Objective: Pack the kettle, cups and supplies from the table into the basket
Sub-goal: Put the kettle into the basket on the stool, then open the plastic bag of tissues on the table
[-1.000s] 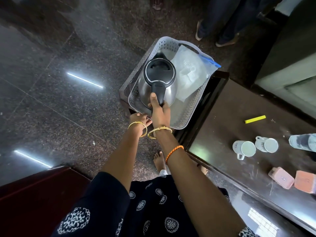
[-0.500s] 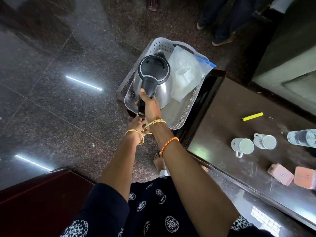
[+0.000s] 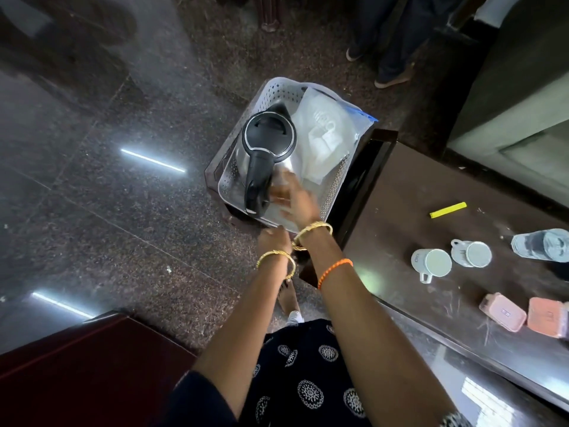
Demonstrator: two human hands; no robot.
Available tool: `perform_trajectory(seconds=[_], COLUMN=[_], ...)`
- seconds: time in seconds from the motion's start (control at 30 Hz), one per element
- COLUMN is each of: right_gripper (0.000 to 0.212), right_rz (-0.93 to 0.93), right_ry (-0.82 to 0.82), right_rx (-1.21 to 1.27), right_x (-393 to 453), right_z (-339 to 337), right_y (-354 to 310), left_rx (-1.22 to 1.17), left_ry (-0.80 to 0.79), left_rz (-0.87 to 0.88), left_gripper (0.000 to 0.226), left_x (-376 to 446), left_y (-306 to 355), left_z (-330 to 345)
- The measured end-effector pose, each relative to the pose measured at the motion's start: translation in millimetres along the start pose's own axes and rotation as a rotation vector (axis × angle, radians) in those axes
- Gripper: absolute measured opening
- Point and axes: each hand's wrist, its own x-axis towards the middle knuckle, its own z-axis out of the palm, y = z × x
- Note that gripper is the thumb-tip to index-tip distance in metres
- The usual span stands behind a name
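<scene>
The steel kettle (image 3: 268, 140) with its black lid and handle stands in the white perforated basket (image 3: 277, 87), next to a clear zip bag (image 3: 326, 137). My right hand (image 3: 292, 201) is blurred just right of the kettle's handle, fingers apart and off it. My left hand (image 3: 272, 238) sits at the basket's near rim, its fingers hidden. On the dark table (image 3: 400, 211) to the right are two white cups (image 3: 431, 263) (image 3: 472, 253), a lying water bottle (image 3: 545, 245), two pink boxes (image 3: 502, 312) (image 3: 546, 315) and a yellow sachet (image 3: 448, 210).
The basket rests on a low dark stool (image 3: 212, 171) at the table's left end, above a polished stone floor. Another person's feet (image 3: 391, 78) stand beyond the basket. A dark red piece of furniture (image 3: 77, 365) fills the lower left.
The kettle has come down into the basket. My right hand has let go of its handle and moved right. My left hand has stayed by the near rim.
</scene>
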Motion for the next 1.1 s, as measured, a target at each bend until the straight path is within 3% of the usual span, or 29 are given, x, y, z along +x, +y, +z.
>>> perform_trajectory(seconds=[0.13, 0.23, 0.33, 0.4, 0.5, 0.57, 0.67, 0.77, 0.87, 1.0, 1.1], right_gripper=[0.025, 0.023, 0.016, 0.009, 0.037, 0.043, 0.016, 0.004, 0.009, 0.025, 0.024], right_rz=[-0.016, -0.033, -0.033, -0.021, -0.027, -0.079, -0.208, -0.349, -0.461, -0.446, -0.456], right_ry=[0.387, 0.484, 0.518, 0.507, 0.514, 0.589, 0.695, 0.689, 0.657, 0.561, 0.532], right_rx=[0.226, 0.250, 0.097, -0.074, -0.219, -0.247, -0.286, -0.245, -0.208, -0.055, 0.099], right_x=[17.5, 50.5, 96.4, 126.4, 155.4, 169.3, 181.7, 185.4, 174.9, 152.6, 124.7], right_z=[-63.9, -103.0, -128.5, -135.3, -131.0, -128.6, -131.0, -136.3, -138.4, -142.7, -143.9], right_y=[-12.7, -39.4, -65.5, -76.9, -84.2, -82.0, -73.4, -65.7, -63.5, -65.1, -61.0], left_rx=[0.033, 0.072, 0.116, 0.190, 0.258, 0.245, 0.177, 0.129, 0.122, 0.028, -0.082], left_ry=[-0.207, -0.143, -0.009, 0.039, 0.122, 0.179, 0.213, 0.252, 0.329, 0.448, 0.417], left_rz=[0.294, 0.514, 0.668, 0.676, 0.578, 0.505, 0.447, 0.422, 0.433, 0.520, 0.619], left_gripper=[0.011, 0.015, 0.025, 0.036, 0.055, 0.059, 0.056, 0.052, 0.044, 0.026, 0.017], left_x=[-31.6, -22.1, 1.5, 24.5, 65.8, 91.6, 118.5, 126.8, 122.9, 106.0, 85.9], left_y=[26.6, 72.9, 127.7, 158.4, 188.7, 197.6, 197.0, 196.7, 199.2, 199.9, 193.6], left_z=[43.7, 72.9, 92.9, 108.5, 129.0, 137.6, 145.1, 152.4, 155.0, 146.0, 141.2])
